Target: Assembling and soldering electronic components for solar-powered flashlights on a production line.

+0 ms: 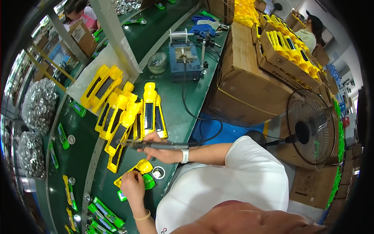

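My right hand (161, 153), with a white watch on the wrist, is closed around a soldering gun (171, 145) whose cable runs to a blue soldering machine (184, 58). Its tip points left over the pile of yellow flashlight housings (122, 117) with dark panels. Lower down, my left hand (133, 187) has its fingers closed on a yellow flashlight housing (144, 167) on the green bench. A green flashlight part (148, 181) lies against that housing, partly covered. Beside them is a round silver reflector cup (158, 172). What the left fingertips pinch inside the housing is hidden.
A glass bowl (157, 63) stands by the machine. Several green flashlight parts (107, 213) lie on the conveyor, with bags of reflectors (39, 103) beyond. Cardboard boxes (249, 82) and a fan (310, 128) stand at the right. Two other people sit farther off.
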Demonstrator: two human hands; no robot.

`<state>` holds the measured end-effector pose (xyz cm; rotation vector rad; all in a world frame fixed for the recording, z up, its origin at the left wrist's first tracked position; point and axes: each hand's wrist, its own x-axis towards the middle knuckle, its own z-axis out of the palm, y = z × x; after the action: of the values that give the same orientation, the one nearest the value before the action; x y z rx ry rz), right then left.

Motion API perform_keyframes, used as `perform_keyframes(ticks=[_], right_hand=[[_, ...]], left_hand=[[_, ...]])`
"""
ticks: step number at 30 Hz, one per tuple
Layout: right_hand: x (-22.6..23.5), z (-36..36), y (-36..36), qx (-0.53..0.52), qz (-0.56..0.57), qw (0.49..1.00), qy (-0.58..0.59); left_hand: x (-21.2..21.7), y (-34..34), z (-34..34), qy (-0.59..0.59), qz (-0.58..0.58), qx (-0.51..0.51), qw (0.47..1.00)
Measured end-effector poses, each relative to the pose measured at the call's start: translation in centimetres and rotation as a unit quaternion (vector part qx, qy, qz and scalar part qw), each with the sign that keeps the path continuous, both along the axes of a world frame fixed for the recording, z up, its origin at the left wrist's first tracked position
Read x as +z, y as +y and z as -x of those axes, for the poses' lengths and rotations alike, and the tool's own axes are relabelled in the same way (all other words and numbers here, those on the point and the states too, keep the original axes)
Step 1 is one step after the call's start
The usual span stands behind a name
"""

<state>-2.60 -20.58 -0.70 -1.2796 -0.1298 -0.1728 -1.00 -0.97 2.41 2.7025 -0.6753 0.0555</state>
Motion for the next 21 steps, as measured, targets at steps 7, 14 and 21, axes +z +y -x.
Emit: perform_keyframes(ticks=[7,14,21], right_hand=[[-0.7,-0.2,1.2,-0.006,0.073,0.997,-0.022],[-1.8,-0.2,2.0,0.025,-0.033,0.999,0.027],[1.7,-3.9,-5.8,-0.121,0.042,0.987,-0.097]], left_hand=[[0.0,-0.1,0.0,-0.016,-0.007,-0.011,1.000],[-0.1,0.5,0.7,-0.014,-0.003,0.014,1.000],[-0.3,0.2,-0.3,-0.019,0.039,-0.008,0.999]])
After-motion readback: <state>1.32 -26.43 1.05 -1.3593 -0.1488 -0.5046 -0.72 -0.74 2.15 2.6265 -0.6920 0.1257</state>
